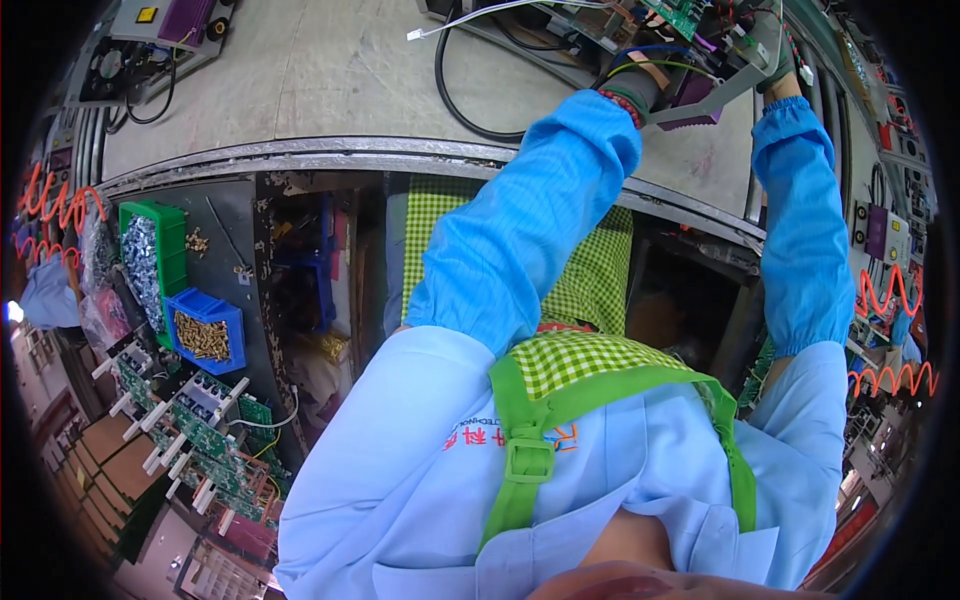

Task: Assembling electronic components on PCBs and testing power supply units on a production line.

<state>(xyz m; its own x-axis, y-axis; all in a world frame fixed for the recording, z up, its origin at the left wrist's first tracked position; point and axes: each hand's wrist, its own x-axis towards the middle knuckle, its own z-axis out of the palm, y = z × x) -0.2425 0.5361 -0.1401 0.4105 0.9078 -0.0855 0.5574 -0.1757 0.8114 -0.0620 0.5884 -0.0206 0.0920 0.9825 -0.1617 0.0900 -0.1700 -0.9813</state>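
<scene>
Both my arms, in light blue sleeves, reach up to an electronics unit (pixel 690 40) at the top right, with a green circuit board and coloured wires. My left hand (pixel 640 88), in a dark glove with a red bead band at the wrist, grips the near end of a grey metal frame (pixel 715 92) that has a purple part under it. My right hand (pixel 783 68), also gloved, holds the frame's far right end. The fingers of both hands are largely hidden by the frame and the wires.
A grey worktable (pixel 330 80) carries a black cable (pixel 445 95) and another unit (pixel 150 40) at top left. Lower left stand a green bin of silver screws (pixel 150 255), a blue bin of brass parts (pixel 205 335) and several circuit boards (pixel 200 425). Orange coiled hoses (pixel 885 290) hang right.
</scene>
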